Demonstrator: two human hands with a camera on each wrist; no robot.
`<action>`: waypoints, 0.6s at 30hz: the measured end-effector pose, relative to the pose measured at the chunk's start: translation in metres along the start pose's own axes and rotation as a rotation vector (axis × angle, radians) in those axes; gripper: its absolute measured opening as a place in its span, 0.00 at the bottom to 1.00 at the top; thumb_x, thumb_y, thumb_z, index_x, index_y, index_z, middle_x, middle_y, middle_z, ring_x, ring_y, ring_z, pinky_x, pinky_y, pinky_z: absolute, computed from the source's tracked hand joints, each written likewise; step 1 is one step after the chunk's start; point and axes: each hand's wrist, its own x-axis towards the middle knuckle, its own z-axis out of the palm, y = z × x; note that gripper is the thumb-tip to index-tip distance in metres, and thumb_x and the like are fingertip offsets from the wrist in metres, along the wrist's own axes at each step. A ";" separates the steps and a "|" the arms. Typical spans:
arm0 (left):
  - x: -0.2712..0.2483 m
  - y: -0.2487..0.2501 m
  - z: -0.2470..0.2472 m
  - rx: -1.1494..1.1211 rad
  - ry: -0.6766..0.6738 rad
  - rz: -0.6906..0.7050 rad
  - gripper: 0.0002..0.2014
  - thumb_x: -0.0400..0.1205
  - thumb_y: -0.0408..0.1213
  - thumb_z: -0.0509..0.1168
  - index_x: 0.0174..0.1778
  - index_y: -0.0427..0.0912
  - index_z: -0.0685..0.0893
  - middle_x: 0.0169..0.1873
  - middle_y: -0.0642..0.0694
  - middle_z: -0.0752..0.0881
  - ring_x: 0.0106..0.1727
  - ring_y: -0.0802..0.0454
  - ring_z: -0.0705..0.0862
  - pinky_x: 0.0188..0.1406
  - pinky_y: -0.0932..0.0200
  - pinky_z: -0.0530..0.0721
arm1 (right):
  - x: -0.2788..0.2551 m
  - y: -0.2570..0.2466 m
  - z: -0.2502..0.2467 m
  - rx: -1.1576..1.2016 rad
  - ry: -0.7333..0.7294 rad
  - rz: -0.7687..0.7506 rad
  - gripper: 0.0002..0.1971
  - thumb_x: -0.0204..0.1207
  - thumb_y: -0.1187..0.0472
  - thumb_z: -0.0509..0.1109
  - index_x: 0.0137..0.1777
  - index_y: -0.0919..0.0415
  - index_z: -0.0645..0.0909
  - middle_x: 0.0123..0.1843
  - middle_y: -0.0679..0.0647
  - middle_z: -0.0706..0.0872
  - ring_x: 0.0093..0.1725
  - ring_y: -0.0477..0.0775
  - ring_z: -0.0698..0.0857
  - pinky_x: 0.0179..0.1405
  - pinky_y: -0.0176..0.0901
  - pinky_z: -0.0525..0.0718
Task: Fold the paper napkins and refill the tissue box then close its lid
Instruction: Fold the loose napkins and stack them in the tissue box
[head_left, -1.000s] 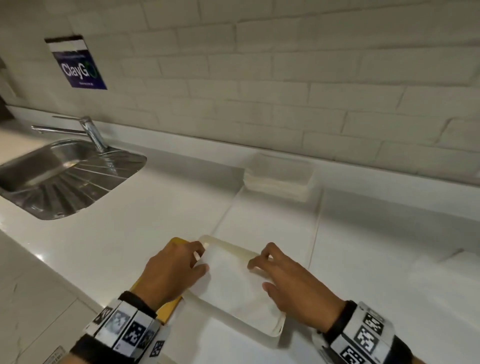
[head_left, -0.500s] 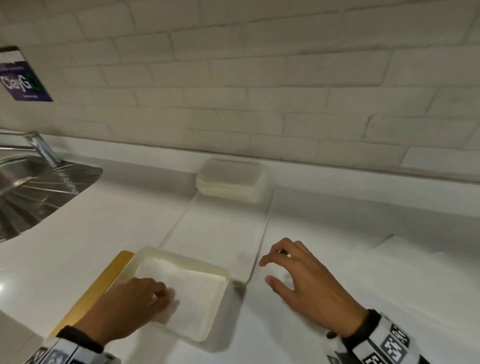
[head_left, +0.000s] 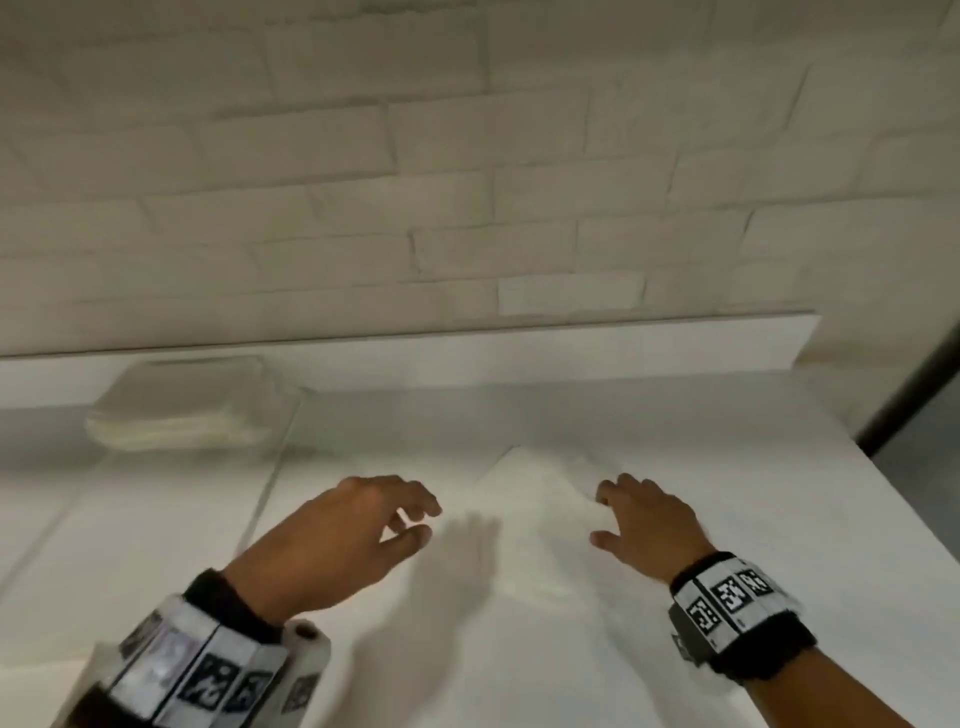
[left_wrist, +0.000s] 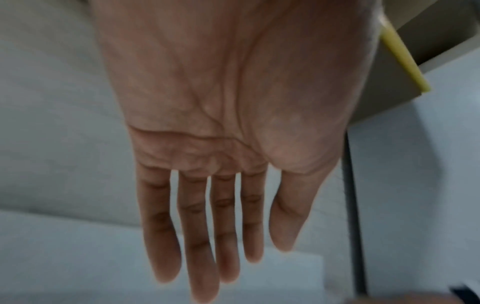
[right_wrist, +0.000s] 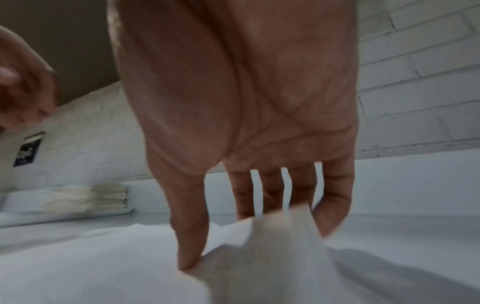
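Note:
A loose white napkin (head_left: 540, 499) lies unfolded on the counter, raised into a ridge. My right hand (head_left: 600, 517) is at its right side. In the right wrist view the thumb and fingers of that hand (right_wrist: 259, 242) pinch a lifted bunch of the napkin (right_wrist: 280, 230). My left hand (head_left: 415, 519) hovers just left of the napkin and holds nothing. The left wrist view shows its fingers (left_wrist: 202, 267) straight. Behind the left palm a corner of the beige tissue box (left_wrist: 389, 98) and its yellow lid (left_wrist: 405, 59) show. The box is out of the head view.
A stack of folded napkins (head_left: 182, 410) sits against the low back ledge (head_left: 571, 353) at the left, below a white brick wall. The white counter (head_left: 727, 426) ends at an edge (head_left: 909, 525) on the right.
The view has swung right, away from the tissue box. My left hand left the box and moved right. My right hand reached the loose napkin and took hold of it.

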 end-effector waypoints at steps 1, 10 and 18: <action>0.023 0.012 0.018 0.066 -0.063 0.056 0.12 0.86 0.52 0.63 0.66 0.65 0.81 0.61 0.67 0.83 0.59 0.68 0.83 0.62 0.60 0.82 | 0.000 0.002 -0.001 -0.005 0.024 -0.019 0.22 0.82 0.45 0.65 0.72 0.51 0.71 0.70 0.50 0.76 0.68 0.55 0.76 0.63 0.48 0.76; 0.130 0.100 0.071 0.195 -0.039 0.298 0.16 0.80 0.47 0.72 0.62 0.49 0.83 0.55 0.49 0.89 0.55 0.49 0.85 0.52 0.58 0.76 | -0.034 0.027 -0.037 0.662 0.188 -0.201 0.10 0.77 0.57 0.73 0.54 0.43 0.79 0.47 0.44 0.87 0.39 0.45 0.84 0.40 0.50 0.87; 0.110 0.099 0.062 -1.219 -0.023 -0.016 0.16 0.84 0.28 0.68 0.69 0.36 0.85 0.63 0.42 0.91 0.66 0.43 0.89 0.68 0.47 0.85 | -0.061 0.056 -0.047 1.364 0.162 0.007 0.33 0.58 0.30 0.78 0.64 0.36 0.77 0.60 0.44 0.87 0.55 0.44 0.89 0.58 0.49 0.87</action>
